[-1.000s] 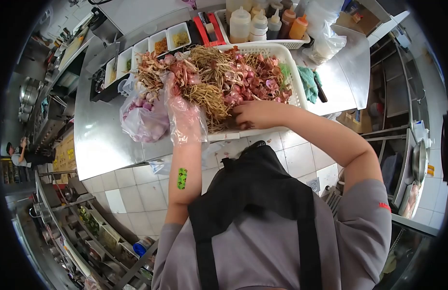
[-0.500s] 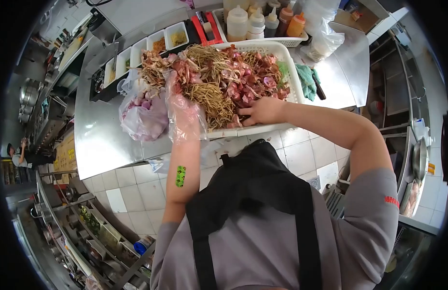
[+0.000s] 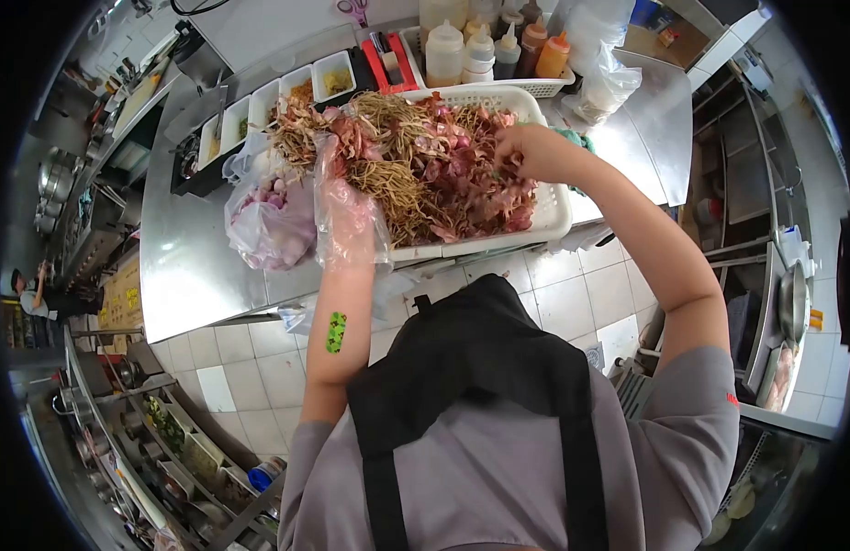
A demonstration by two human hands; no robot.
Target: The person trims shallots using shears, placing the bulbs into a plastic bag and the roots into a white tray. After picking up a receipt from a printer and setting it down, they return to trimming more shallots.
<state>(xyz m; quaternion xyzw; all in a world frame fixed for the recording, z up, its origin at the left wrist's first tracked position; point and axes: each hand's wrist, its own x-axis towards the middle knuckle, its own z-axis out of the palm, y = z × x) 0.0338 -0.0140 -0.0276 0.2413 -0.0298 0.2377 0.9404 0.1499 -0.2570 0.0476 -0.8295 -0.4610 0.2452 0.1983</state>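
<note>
A white plastic basket (image 3: 555, 213) on the steel counter holds a heap of red shallots with loose skins (image 3: 452, 188) and dry stringy roots (image 3: 388, 184). My right hand (image 3: 528, 154) is closed at the heap's right side, its fingers curled around reddish skins. In a clear plastic glove, my left hand (image 3: 338, 174) lies at the heap's left edge; its fingers are hidden among the skins and roots. Beside it on the left sits a thin plastic bag (image 3: 271, 220) with pinkish shallots inside.
Behind the basket stand squeeze bottles (image 3: 445, 53) in a tray, a red holder (image 3: 389, 69) and white containers (image 3: 333, 77) of toppings. A green cloth (image 3: 576, 140) lies right of the basket, near a clear bag (image 3: 609, 92). Another person (image 3: 35, 294) is far left.
My right hand has moved from the basket's front up to its right side and closed around skins. My left hand has stayed in nearly the same place.
</note>
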